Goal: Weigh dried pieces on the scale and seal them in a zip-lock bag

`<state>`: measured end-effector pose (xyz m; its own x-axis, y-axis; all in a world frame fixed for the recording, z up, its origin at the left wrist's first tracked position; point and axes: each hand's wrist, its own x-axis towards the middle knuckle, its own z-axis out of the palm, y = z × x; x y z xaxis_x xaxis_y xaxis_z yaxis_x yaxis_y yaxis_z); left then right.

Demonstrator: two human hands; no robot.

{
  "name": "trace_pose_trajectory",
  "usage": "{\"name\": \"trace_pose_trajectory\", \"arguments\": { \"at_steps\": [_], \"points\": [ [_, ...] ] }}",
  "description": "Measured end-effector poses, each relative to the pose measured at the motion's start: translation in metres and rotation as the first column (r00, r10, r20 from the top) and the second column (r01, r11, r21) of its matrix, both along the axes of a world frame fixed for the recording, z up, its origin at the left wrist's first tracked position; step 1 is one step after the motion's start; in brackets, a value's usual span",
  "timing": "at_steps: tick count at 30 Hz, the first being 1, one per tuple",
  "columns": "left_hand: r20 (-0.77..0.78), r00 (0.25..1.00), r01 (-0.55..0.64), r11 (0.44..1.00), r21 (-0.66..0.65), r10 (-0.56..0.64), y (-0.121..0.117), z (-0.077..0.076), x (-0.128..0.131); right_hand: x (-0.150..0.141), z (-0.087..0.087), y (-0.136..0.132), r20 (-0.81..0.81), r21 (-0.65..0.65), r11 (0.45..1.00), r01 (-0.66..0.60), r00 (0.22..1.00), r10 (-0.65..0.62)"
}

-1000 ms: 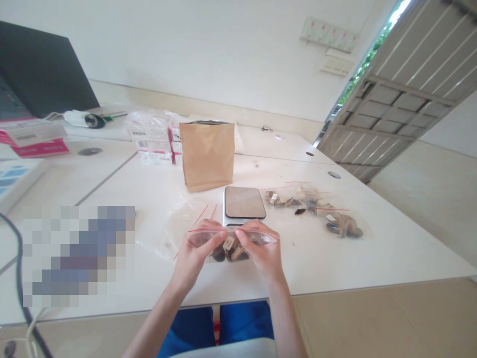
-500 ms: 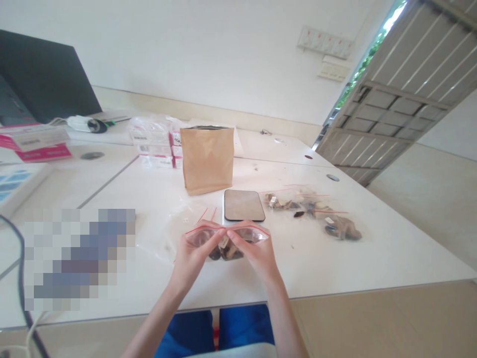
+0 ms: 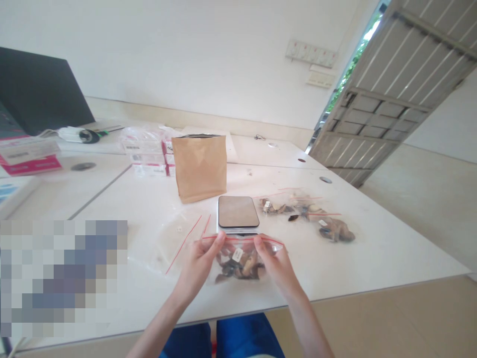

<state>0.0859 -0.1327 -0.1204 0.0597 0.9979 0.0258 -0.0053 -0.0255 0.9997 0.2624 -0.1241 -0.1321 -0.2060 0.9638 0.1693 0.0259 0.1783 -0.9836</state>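
Note:
Between my hands is a clear zip bag [image 3: 240, 261] with a red seal line, a small white label and dark and tan dried pieces inside. My left hand [image 3: 203, 258] pinches its top edge at the left, thumb on the seal. At the right end of the same edge, my right hand [image 3: 275, 258] grips it likewise. The bag's mouth looks flat and drawn straight. Just beyond it lies a kitchen scale [image 3: 238, 212] with nothing on its plate. Flat empty zip bags [image 3: 175, 243] lie left of my left hand.
Filled zip bags [image 3: 337, 229] lie to the right, near a loose dark piece [image 3: 293, 218]. An upright brown paper bag [image 3: 200, 169] stands behind the scale. Farther back are wrapped pink-and-white boxes [image 3: 147, 154] and a black monitor [image 3: 40, 92]. A blurred-out patch covers the left front of the table [image 3: 372, 263].
My hands have moved apart along the seal, from thumbs together at the middle to the two ends. The bag's mouth, bowed open before, is now straight. The view has shifted slightly.

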Motion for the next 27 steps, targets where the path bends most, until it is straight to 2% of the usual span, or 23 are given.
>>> {"name": "trace_pose_trajectory", "arguments": {
  "at_steps": [2, 3, 4, 5, 6, 7, 8, 10, 12, 14, 16, 17, 19, 21, 24, 27],
  "points": [
    [-0.037, 0.999, 0.006, 1.000, -0.018, -0.006, -0.001, -0.001, 0.001, 0.026, 0.001, 0.005, 0.110, 0.043, 0.988, -0.149, 0.983, 0.144],
    [-0.037, 0.999, 0.008, 0.999, -0.032, -0.009, -0.002, -0.001, 0.002, 0.039, 0.001, 0.011, 0.180, 0.090, 0.980, -0.179, 0.970, 0.161],
    [-0.032, 0.999, 0.004, 0.999, -0.046, -0.005, -0.002, -0.002, 0.002, 0.054, 0.000, 0.018, 0.250, 0.149, 0.979, -0.137, 0.963, 0.096],
    [-0.028, 1.000, -0.006, 0.998, -0.057, 0.004, -0.002, -0.003, 0.003, 0.068, -0.002, 0.027, 0.310, 0.227, 0.973, -0.031, 0.950, -0.042],
    [-0.026, 1.000, -0.017, 0.998, -0.065, 0.016, -0.002, -0.004, 0.003, 0.083, -0.005, 0.037, 0.378, 0.306, 0.948, 0.085, 0.903, -0.203],
    [-0.024, 0.999, -0.028, 0.997, -0.073, 0.027, -0.002, -0.005, 0.003, 0.096, -0.009, 0.048, 0.460, 0.402, 0.906, 0.132, 0.826, -0.325],
    [-0.016, 0.999, -0.033, 0.996, -0.081, 0.032, -0.001, -0.005, 0.004, 0.109, -0.015, 0.059, 0.538, 0.474, 0.873, 0.118, 0.746, -0.393],
    [0.022, 1.000, -0.006, 0.993, -0.117, 0.008, 0.002, -0.005, 0.009, 0.129, -0.028, 0.077, 0.642, 0.540, 0.840, 0.058, 0.616, -0.455],
    [0.096, 0.995, 0.042, 0.987, -0.154, -0.027, 0.008, -0.002, 0.019, 0.142, -0.040, 0.087, 0.691, 0.560, 0.828, 0.019, 0.541, -0.479],
    [0.185, 0.982, 0.068, 0.983, -0.168, -0.036, 0.021, 0.005, 0.036, 0.150, -0.047, 0.089, 0.699, 0.566, 0.824, 0.023, 0.516, -0.495],
    [0.250, 0.968, 0.044, 0.987, -0.152, -0.004, 0.040, 0.013, 0.058, 0.155, -0.049, 0.084, 0.694, 0.567, 0.823, 0.042, 0.513, -0.505],
    [0.230, 0.973, 0.016, 0.991, -0.130, 0.014, 0.052, 0.017, 0.071, 0.157, -0.049, 0.080, 0.693, 0.568, 0.821, 0.051, 0.509, -0.511],
    [0.051, 0.999, 0.021, 0.999, -0.047, -0.019, 0.075, 0.023, 0.094, 0.161, -0.048, 0.068, 0.686, 0.576, 0.816, 0.060, 0.508, -0.521],
    [-0.035, 0.999, 0.010, 1.000, -0.022, -0.011, 0.094, 0.024, 0.111, 0.163, -0.047, 0.056, 0.673, 0.585, 0.809, 0.054, 0.525, -0.521],
    [-0.140, 0.985, -0.092, 0.994, 0.066, 0.100, 0.109, 0.018, 0.116, 0.163, -0.045, 0.042, 0.648, 0.607, 0.793, 0.055, 0.544, -0.534],
    [-0.204, 0.964, -0.128, 0.969, 0.209, 0.171, 0.111, 0.011, 0.099, 0.162, -0.046, 0.035, 0.647, 0.630, 0.774, 0.070, 0.505, -0.572]
  ]
}}
